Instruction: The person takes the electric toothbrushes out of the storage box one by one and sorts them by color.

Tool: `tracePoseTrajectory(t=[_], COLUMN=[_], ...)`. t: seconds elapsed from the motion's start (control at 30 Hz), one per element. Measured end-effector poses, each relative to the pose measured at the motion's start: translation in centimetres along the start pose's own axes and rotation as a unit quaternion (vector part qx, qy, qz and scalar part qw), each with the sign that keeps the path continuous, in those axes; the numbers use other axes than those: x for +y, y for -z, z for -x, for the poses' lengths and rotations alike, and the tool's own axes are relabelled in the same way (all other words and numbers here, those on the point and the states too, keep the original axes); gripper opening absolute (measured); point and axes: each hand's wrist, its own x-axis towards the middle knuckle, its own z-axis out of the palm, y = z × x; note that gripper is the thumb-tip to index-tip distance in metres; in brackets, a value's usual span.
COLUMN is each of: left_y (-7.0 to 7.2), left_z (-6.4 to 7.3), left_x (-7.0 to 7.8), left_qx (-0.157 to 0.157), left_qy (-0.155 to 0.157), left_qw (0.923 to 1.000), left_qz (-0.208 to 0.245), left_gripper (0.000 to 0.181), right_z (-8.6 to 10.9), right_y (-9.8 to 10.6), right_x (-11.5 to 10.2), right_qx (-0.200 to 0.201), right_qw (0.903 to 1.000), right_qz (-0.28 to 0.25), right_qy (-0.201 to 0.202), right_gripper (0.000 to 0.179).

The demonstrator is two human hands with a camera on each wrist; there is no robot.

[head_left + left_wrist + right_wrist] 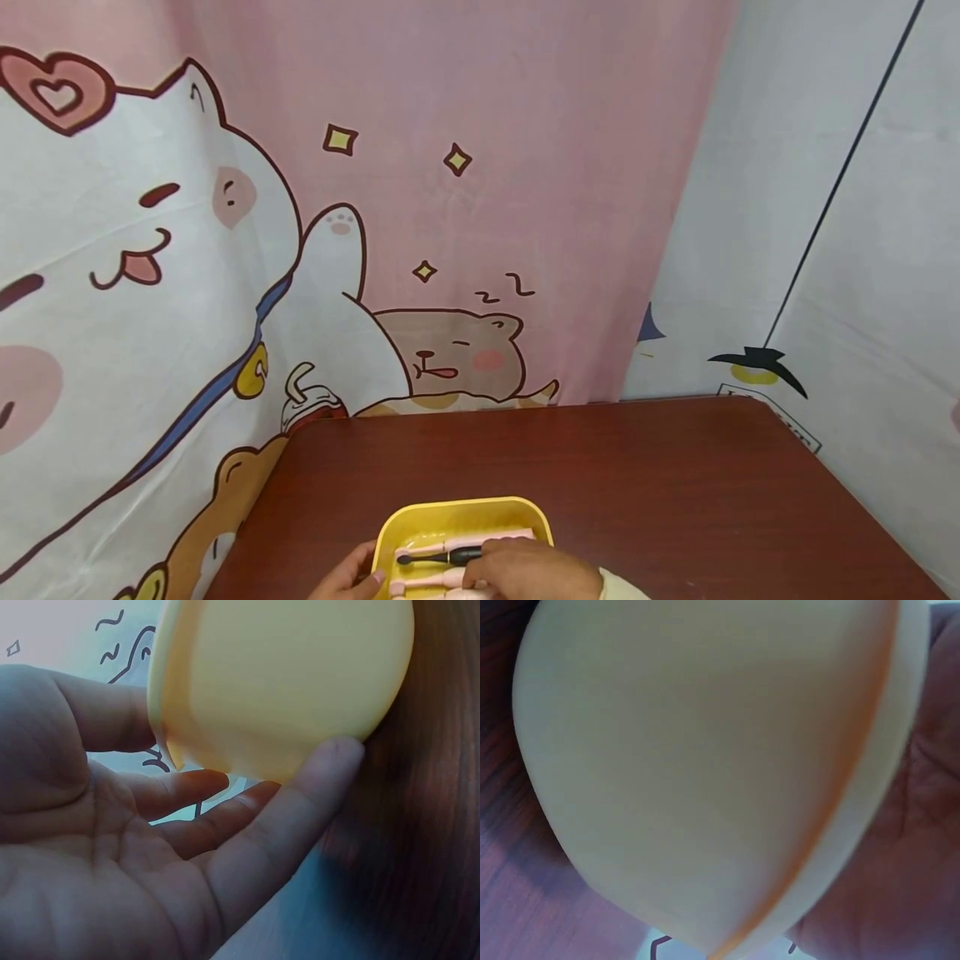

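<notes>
A yellow tray (467,505) with rounded corners sits at the near edge of the table. My left hand (351,574) grips its left side, the thumb at the rim; in the left wrist view the fingers (259,859) lie against the outer wall. Inside are a black electric toothbrush (459,557) and several pink ones, one pink toothbrush (429,581) lying just nearer. Reaching in from the right, my right hand (528,570) pinches the black toothbrush by its handle, much of which the hand hides. In the right wrist view the tray's outer wall (682,765) covers the fingers.
The dark red-brown wooden table (637,483) stretches behind and to the right of the tray. A curtain (562,208) printed with cartoon animals hangs along its far edge and both sides.
</notes>
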Motion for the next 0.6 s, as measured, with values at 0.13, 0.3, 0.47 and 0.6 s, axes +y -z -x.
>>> tracePoseTrajectory(t=[0.13,0.3,0.47,0.6], left_y=[-0.1,0.0,0.1,0.1], left_z=[0.1,0.1,-0.1,-0.1], left_x=[-0.1,-0.3,-0.6,-0.6], left_qx=[-0.006,-0.006,-0.005,-0.018], left_qy=[-0.003,-0.004,-0.016,-0.03], left_qw=[1.0,1.0,0.9998,0.9994], left_qz=[0.007,0.007,-0.006,0.001], left_gripper=[0.072,0.07,0.068,0.071], right_z=[0.1,0.1,0.4,0.3], right_y=[0.3,0.6,1.2,1.6], right_x=[0.1,0.2,0.4,0.5], right_qx=[-0.001,-0.009,0.012,0.023], right_qw=[0.9998,0.9997,0.9974,0.9949], right_qz=[0.003,-0.002,0.031,0.015], right_qy=[0.018,0.025,0.064,0.097], right_gripper=[0.02,0.021,0.022,0.021])
